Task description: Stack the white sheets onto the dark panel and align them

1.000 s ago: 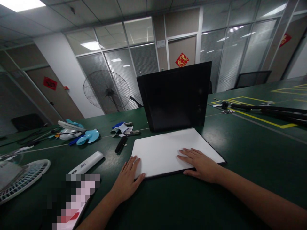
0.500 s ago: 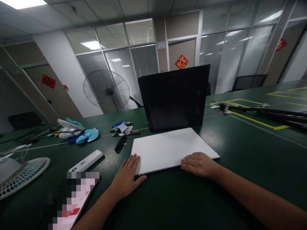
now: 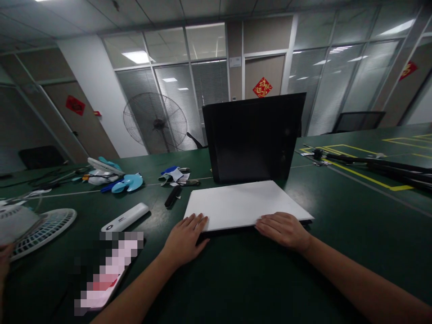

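Observation:
A flat white rectangular panel (image 3: 236, 204) with a dark underside lies before me on the green table. Directly behind it stands a black panel (image 3: 253, 139), upright and leaning slightly back; whether the two are joined I cannot tell. My left hand (image 3: 185, 236) rests at the white panel's front left corner, fingers laid over the top and thumb stretched out below the edge. Bent over the front edge, right of the middle, is my right hand (image 3: 283, 229), its fingers together and its thumb hidden.
On the left are a white oblong device (image 3: 125, 217), a pixelated pink object (image 3: 111, 274) and a white fan (image 3: 50, 229), with another person's hand (image 3: 5, 256) at it. Small blue fan blades (image 3: 130, 182) lie farther back. Black bars (image 3: 371, 159) lie at the right.
My left hand has shifted from the panel's left side onto its front left corner. More dark shows under the panel's front edge. Another person's hand has appeared at far left; the view has shifted slightly.

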The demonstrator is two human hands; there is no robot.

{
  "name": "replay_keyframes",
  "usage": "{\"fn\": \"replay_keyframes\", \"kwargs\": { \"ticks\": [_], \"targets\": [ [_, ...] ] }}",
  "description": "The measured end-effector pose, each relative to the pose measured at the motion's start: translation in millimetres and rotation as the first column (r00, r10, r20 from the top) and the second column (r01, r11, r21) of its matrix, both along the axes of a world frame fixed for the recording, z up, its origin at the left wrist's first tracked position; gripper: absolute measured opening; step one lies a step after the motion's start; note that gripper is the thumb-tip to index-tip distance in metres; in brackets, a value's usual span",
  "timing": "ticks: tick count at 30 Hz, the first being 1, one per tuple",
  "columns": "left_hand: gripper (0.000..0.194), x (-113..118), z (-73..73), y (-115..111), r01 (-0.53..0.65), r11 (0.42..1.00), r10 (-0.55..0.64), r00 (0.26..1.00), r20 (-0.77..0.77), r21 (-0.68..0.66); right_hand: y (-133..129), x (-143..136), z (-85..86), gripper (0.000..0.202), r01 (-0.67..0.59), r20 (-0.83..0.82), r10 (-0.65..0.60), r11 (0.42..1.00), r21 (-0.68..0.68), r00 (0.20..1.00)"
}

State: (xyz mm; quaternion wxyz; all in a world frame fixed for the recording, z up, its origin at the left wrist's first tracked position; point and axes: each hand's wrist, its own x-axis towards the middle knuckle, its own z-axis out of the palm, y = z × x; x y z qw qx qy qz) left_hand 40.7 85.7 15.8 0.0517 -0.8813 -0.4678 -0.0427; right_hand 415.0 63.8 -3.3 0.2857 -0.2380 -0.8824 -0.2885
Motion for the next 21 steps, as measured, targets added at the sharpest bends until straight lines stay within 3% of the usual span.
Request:
{"fn": "replay_keyframes", "kwargs": {
  "ticks": [12,21],
  "targets": [
    [0.071,-4,-1.0,4,0.050,0.996,-0.053,0.998,0.039,0.074,1,-1,5.8,0.021,0.055,-0.087,-0.059,0.997,-0.049,0.994],
    [0.056,-9,-10.5,18,0.027,0.997,-0.023,0.999,-0.049,0.076,6,-6,1.8,0.023,0.030,-0.034,-0.036,0.987,-0.156,0.999]
  ]
}}
